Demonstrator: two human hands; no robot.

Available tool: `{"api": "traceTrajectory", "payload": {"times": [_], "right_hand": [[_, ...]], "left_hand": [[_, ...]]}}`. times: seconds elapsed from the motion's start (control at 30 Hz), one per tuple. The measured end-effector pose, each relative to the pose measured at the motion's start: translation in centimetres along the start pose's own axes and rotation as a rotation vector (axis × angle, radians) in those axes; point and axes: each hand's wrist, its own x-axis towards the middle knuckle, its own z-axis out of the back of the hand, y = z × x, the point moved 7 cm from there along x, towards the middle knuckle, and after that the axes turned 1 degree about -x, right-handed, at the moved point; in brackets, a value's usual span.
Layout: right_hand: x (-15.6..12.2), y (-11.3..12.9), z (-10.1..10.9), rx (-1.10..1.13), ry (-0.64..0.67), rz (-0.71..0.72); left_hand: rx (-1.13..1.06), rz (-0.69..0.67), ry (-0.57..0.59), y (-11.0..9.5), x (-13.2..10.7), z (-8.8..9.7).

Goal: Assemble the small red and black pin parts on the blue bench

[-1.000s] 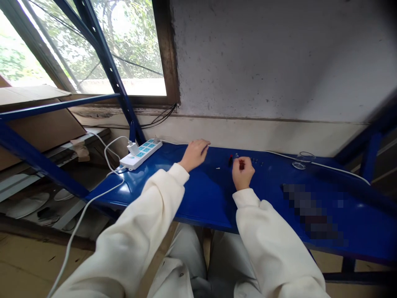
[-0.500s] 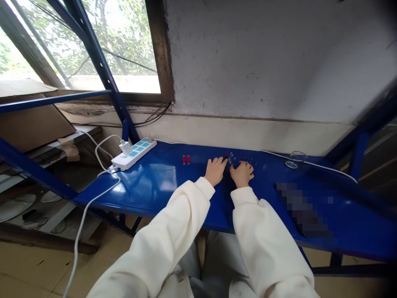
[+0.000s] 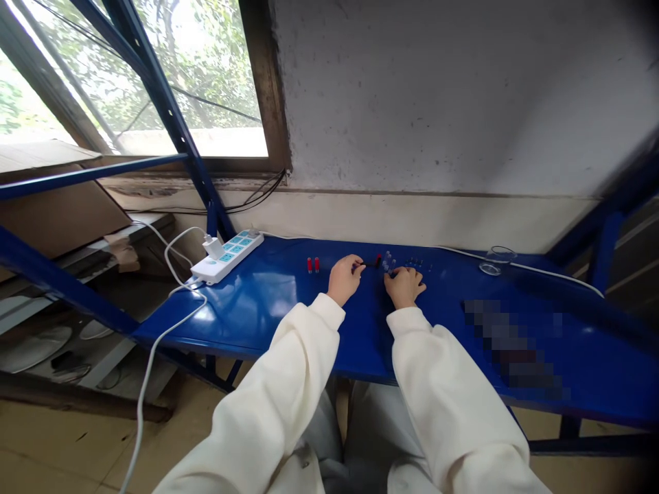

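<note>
My left hand (image 3: 344, 278) is just above the blue table, its thumb and fingertips pinched together. A thin dark sliver shows at the fingertips; what it is cannot be made out. Just right of it lies a small red piece (image 3: 378, 260). My right hand (image 3: 404, 285) rests low on the table with its fingers apart, touching or close beside a small cluster of clear pieces (image 3: 388, 261). Beyond its fingertips are several tiny dark pieces (image 3: 414, 262). Left of my left hand, two red cylinders with clear ends (image 3: 313, 265) stand side by side.
A white power strip (image 3: 228, 257) with a plug and cable sits at the table's left end. A clear round container (image 3: 490, 268) is at the back right, by a white cable. A blurred-out dark object (image 3: 515, 346) lies at right. Blue metal posts (image 3: 169, 113) frame the table (image 3: 268, 322).
My left hand has drawn back to the left, away from the red piece and clear cluster, and its fingers have closed into a pinch. My right hand has stayed nearly in place.
</note>
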Motion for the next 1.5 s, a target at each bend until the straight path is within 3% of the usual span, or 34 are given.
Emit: {"api": "traceTrajectory", "payload": {"times": [0.3,0.5,0.6,1.13,1.33,1.5], "right_hand": [[0.3,0.1,0.0,0.085,-0.079,0.062],[-1.6,3.3,1.0,0.126,-0.135,0.417],[-2.6,4.4,0.9,0.115,-0.110,0.517],[-3.0,5.0,0.6,0.054,0.030,0.525],[-3.2,5.2,0.9,0.042,0.024,0.532],[-3.3,5.3,1.5,0.080,-0.024,0.533]], "left_hand": [[-0.196,0.108,-0.110,1.9,-1.9,1.2],[-0.205,0.085,-0.126,1.5,-1.9,1.4],[-0.195,0.098,-0.136,1.7,-1.9,1.4],[-0.183,0.067,-0.178,1.6,-1.9,1.6],[-0.161,0.012,-0.187,1.1,-1.9,1.8],[-0.124,-0.084,-0.039,-0.5,-2.2,1.3]]}}
